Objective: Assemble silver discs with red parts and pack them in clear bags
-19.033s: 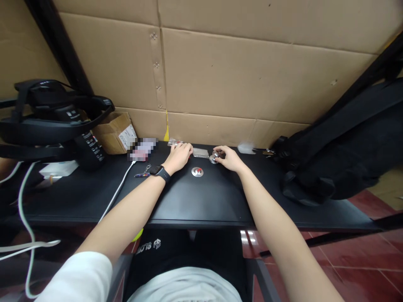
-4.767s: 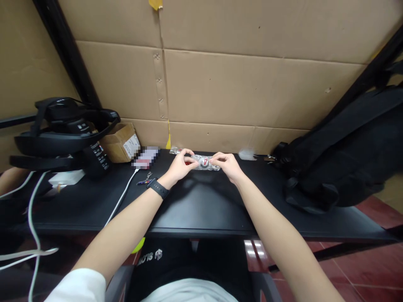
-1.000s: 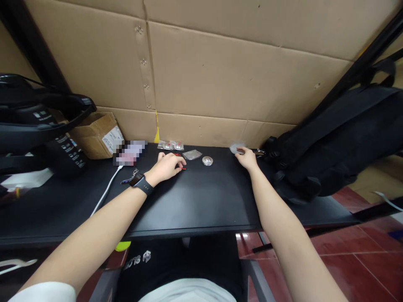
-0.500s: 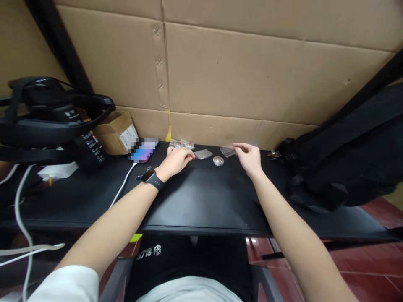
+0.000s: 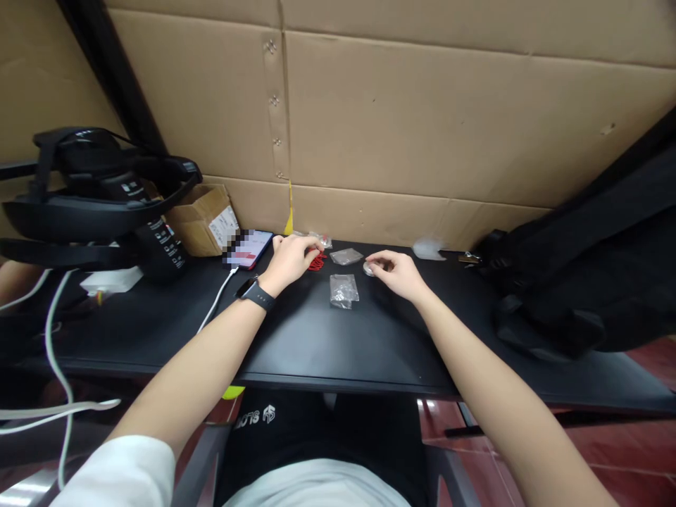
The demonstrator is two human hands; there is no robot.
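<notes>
My left hand (image 5: 293, 259), wearing a dark watch (image 5: 253, 290), is closed with its fingertips on a bundle of red cord (image 5: 317, 260). My right hand (image 5: 400, 273) pinches the rim of a small round silvery case (image 5: 368, 268) that rests on the black table. Between the hands lies a flat clear plastic packet (image 5: 346, 256). Nearer to me is a crumpled clear plastic bag (image 5: 343, 290). Behind my left hand, small packets with red bits (image 5: 320, 240) are partly hidden.
Another clear bag (image 5: 428, 248) lies at the back right, near a metal clip (image 5: 469, 258). At the left are a charging phone (image 5: 248, 249), an open cardboard box (image 5: 205, 220) and a black headset (image 5: 95, 201). A black backpack (image 5: 575, 267) stands right. Cardboard (image 5: 396, 113) walls the back.
My right hand has let go of a clear bag and moved left onto the round case. A crumpled bag now lies in front of the flat packet. Red cord shows at my left fingertips.
</notes>
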